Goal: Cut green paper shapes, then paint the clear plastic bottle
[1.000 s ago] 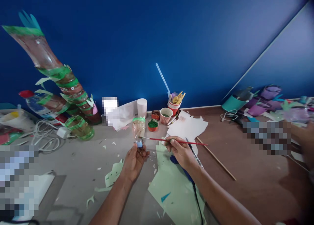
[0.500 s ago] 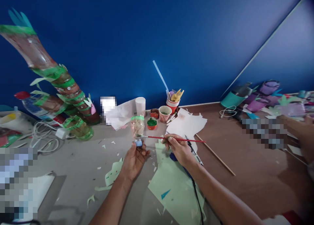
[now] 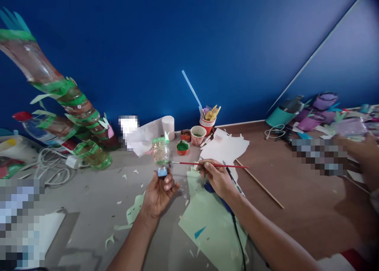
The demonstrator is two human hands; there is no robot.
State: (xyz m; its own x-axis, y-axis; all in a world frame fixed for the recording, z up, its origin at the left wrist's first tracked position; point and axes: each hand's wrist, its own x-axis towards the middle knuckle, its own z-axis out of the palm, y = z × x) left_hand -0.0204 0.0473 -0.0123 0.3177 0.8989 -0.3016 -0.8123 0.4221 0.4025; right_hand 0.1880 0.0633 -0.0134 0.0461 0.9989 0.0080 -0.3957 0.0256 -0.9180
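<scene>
We note the left hand (image 3: 158, 192) closed around the blue cap of a small clear plastic bottle (image 3: 160, 152), holding it upside down at 12 o'clock from the knuckles, raised above the grey floor (image 3: 89, 192). The right hand (image 3: 214, 176) pinches a thin red-handled paintbrush (image 3: 207, 164) near mid-shaft, fingers narrow. The handle runs out toward 3 o'clock and the bristle tip meets the bottle's lower wall just above the cap. We judge the work to be at an early to middle stage. The upturned rim carries a finished green band, but the body reads mostly bare and see-through, with only faint streaks that we cannot make out clearly. At 10 o'clock from the bottle leans a tall stack of brown-and-green painted plastic bottles (image 3: 68, 101), fully coated, which suggests how much covering is left. A small orange pot of green paint (image 3: 182, 146) sits at 2 o'clock, just beside the bottle, with a patterned paper cup (image 3: 197, 135) and a red cup of tools (image 3: 207, 125) beyond it. A pale green paper sheet (image 3: 207, 223) lies under the right forearm at 5 o'clock, and a long wooden stick (image 3: 260, 184) lies at 3 o'clock. Another person's hand (image 3: 364, 152) works at the far right, well apart.
</scene>
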